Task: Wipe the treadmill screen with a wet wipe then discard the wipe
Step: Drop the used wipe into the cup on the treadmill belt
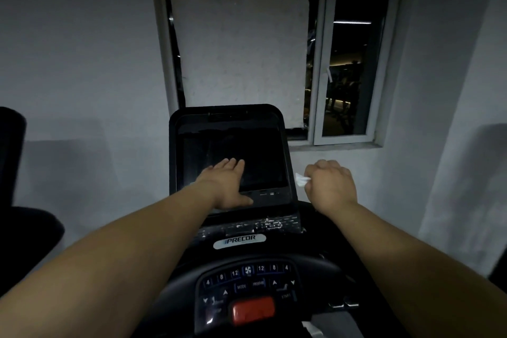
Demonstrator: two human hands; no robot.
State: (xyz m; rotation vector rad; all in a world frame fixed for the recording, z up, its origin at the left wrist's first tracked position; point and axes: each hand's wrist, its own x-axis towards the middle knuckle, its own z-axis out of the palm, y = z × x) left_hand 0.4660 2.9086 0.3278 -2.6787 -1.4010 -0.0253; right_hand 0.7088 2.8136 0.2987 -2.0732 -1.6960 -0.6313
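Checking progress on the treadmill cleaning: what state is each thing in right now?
Treadmill screen: dark, switched off.
Left hand: flat, fingers straight, resting on the screen.
Right hand: curled, pinching the wipe, right of the screen.
Wet wipe: crumpled, off the screen.
Window: shut, partly covered by a white sheet.

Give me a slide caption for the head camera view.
Left hand flat on the dark treadmill screen; right hand beside it grips a wet wipe.

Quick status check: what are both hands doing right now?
Left hand flat on treadmill screen. Right hand grips wet wipe, beside screen. Nothing in the way.
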